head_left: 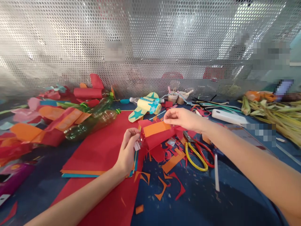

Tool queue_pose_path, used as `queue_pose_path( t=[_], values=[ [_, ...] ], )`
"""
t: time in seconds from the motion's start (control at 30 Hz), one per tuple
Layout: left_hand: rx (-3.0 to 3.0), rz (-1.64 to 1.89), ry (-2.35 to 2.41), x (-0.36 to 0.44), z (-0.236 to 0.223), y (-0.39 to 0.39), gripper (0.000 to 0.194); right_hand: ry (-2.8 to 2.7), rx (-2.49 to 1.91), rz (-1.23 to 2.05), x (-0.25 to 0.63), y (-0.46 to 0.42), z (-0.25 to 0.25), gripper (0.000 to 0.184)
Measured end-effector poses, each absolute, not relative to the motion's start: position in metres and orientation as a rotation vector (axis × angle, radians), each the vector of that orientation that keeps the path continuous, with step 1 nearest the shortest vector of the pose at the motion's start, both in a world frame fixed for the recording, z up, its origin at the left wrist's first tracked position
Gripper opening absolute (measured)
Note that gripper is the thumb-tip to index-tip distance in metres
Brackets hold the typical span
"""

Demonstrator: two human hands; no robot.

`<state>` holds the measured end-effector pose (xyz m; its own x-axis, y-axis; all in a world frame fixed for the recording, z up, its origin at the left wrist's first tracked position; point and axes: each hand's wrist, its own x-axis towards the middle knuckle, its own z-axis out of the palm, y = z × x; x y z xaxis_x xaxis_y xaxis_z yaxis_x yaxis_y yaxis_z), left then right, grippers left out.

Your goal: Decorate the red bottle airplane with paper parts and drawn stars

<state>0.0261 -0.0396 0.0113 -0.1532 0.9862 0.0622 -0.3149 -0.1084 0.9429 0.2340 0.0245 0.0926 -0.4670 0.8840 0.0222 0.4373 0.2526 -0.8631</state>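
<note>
Two small cups stand at the back of the table, against the perforated metal panel (150,37): the left cup (172,98) and the right cup (181,99). Thin sticks poke up from them; anything deeper inside is too small to make out. To the left lie green see-through bottles, the nearest bottle (94,124) tipped on its side with a green cap. A yellow bottle plane (147,105) with blue stars rests near the middle.

The red paper-covered cylinder (160,141) is held just above the table, between the two hands, an orange strip (156,128) along its top. The left hand (129,142) has its fingers closed on the cylinder's left end, where clear plastic shows. The right hand (180,119) has bent fingers at the strip's right end; whether they pinch or only press, I cannot tell.

The dark blue table (199,201) carries red and orange scraps, scissors (198,153) and stacked red paper (101,147).
</note>
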Motion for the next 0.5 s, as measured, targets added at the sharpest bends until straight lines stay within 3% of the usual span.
queue_pose_path(
  t=[0.5],
  values=[
    [1.076,1.492,1.106,0.026,0.007,-0.036,0.02,-2.166,-1.228,0.976,0.227,0.029,0.079,0.007]
  ],
)
